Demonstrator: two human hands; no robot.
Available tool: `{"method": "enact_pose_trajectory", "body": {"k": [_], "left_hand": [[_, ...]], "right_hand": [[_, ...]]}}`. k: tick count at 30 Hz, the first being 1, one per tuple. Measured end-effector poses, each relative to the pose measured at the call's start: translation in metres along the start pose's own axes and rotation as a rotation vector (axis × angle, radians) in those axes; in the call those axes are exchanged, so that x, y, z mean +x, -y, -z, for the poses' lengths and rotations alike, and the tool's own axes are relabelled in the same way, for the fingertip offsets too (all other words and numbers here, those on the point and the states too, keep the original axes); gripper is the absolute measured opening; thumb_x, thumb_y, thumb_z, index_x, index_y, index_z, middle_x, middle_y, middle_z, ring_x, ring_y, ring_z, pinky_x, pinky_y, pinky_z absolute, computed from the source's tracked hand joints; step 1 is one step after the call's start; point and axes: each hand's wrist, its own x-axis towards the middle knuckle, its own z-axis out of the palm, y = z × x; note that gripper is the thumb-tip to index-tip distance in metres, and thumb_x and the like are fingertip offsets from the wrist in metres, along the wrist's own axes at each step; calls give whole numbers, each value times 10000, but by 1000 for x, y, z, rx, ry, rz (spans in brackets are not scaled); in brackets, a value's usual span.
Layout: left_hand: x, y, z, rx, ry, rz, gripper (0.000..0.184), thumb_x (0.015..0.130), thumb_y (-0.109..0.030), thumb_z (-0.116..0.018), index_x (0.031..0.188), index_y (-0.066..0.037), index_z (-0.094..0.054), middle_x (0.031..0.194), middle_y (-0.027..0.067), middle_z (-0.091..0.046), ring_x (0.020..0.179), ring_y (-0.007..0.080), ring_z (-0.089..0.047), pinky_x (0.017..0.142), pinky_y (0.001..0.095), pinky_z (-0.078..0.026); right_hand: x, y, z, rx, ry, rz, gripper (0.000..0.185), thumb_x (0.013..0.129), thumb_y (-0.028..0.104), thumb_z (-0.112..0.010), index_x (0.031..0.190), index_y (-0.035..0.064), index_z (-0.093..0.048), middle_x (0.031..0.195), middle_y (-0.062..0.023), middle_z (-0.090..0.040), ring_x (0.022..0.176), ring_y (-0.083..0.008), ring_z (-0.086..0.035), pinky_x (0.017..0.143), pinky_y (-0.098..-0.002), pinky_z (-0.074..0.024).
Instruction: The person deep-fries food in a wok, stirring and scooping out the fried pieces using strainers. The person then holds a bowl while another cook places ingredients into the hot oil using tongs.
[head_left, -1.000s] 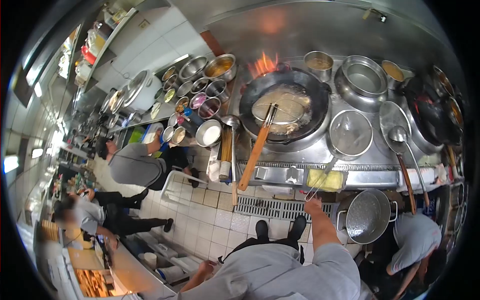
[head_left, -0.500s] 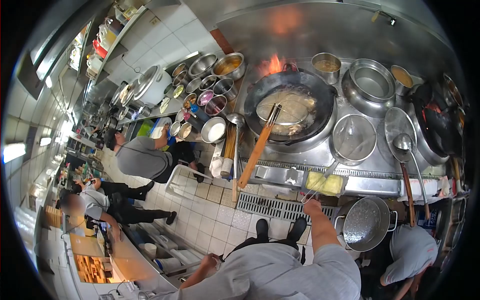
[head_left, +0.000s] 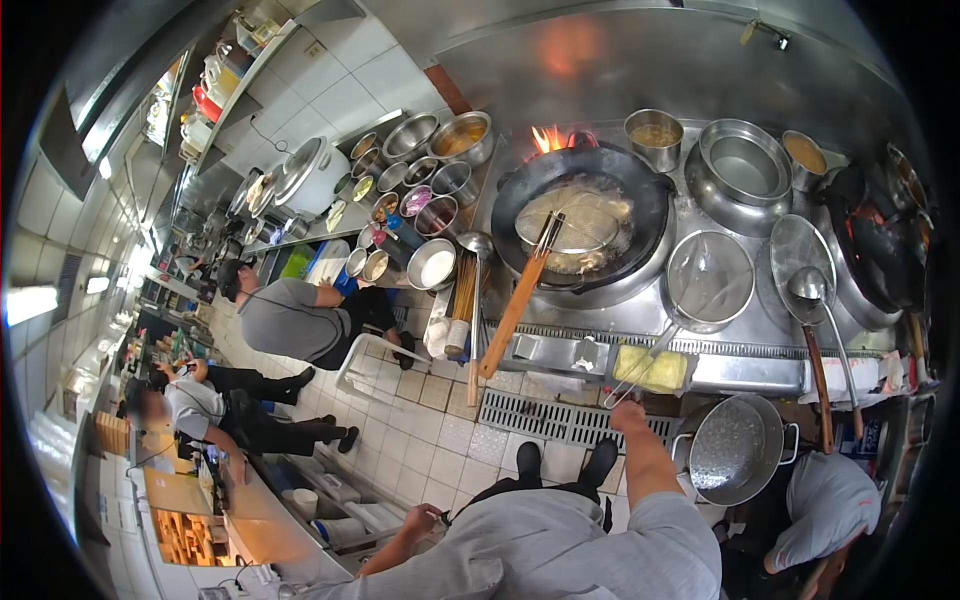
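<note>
Above the front ledge of the range is my right hand [head_left: 628, 414], closed, beside the looped end of a wire-handled strainer [head_left: 710, 280]; whether the fingers grip that loop is hidden. A folded yellow-green cloth [head_left: 650, 369] lies under the handle. My left hand [head_left: 421, 519] is by my waist with curled fingers, and I cannot make out anything in it. Ahead, a black wok [head_left: 520, 190] of bubbling oil sits over flames. Into it rests a round mesh skimmer [head_left: 572, 220] with a wooden handle [head_left: 513, 318], untouched by either hand; pale food shows around the mesh.
Metal bowls of ingredients [head_left: 440, 265] and a ladle [head_left: 477, 243] stand left of the wok. A large pot [head_left: 735, 450] stands low at right, near a bent-over person [head_left: 825, 505]. Two other people [head_left: 290, 320] [head_left: 200, 405] are at left. A floor grate [head_left: 535, 415] runs before my feet.
The view has shifted slightly. Both my hands keep nearly the same places, and the skimmer still rests in the wok. The person at upper left has moved an arm.
</note>
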Motion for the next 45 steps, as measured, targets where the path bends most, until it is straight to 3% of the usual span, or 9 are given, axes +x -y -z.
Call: {"method": "enact_pose_trajectory", "body": {"k": [3,6,12,18,21,29,35,45], "left_hand": [[-8,-10,-1,-15,-27,28,295,827,12,-452,962,-92,-693,699,67,-637,561,167,-603,505,320,-513],[-6,-8,-2,-6,-44,18,313,811,29,-448,955,-95,-695,689,63,-637,548,175,-604,514,316,-523],[-18,-22,-2,50,-39,12,359,762,73,-436,956,-90,-691,676,70,-635,554,177,-618,504,330,-519],[8,7,1,-5,-15,7,355,756,88,-452,967,-81,-683,665,63,-627,557,172,-619,487,336,-504],[14,16,3,35,10,-6,342,770,80,-462,969,-87,-684,676,64,-628,557,168,-611,501,335,-510],[18,20,0,-41,4,31,347,774,69,-464,960,-107,-697,694,73,-637,584,165,-628,530,327,-522],[-7,-6,-1,126,-36,-13,367,752,78,-452,969,-99,-691,664,75,-627,560,176,-627,508,333,-512],[0,-2,-2,-38,3,19,356,765,92,-444,961,-86,-682,655,82,-627,545,173,-621,487,336,-495]], "right_hand": [[-2,-1,-6,-26,-112,32,356,885,169,-489,1193,90,-650,1275,-132,-613,1203,-270,-574,1040,-350,-425],[6,-3,-8,20,-28,33,401,885,159,-475,1256,83,-608,1361,-140,-547,1283,-269,-505,1090,-383,-371],[20,-7,-16,38,13,13,513,879,154,-467,1388,94,-490,1556,-125,-285,1446,-264,-257,1161,-458,-233],[34,-11,-24,12,49,22,526,880,171,-469,1401,97,-473,1569,-115,-257,1461,-267,-213,1163,-461,-223],[38,-16,-36,-46,-183,83,425,825,179,-557,1210,13,-626,1283,-180,-597,1196,-290,-579,985,-395,-474],[35,-14,-35,-33,-205,71,414,820,183,-570,1194,17,-637,1271,-184,-603,1186,-301,-584,985,-397,-473],[44,-16,-39,-2,-209,71,499,813,193,-578,1279,17,-567,1330,-191,-558,1232,-303,-547,1017,-393,-445],[33,-11,-27,-18,-152,60,558,815,208,-578,1326,-5,-504,1379,-197,-516,1277,-313,-506,1069,-459,-382]]}}
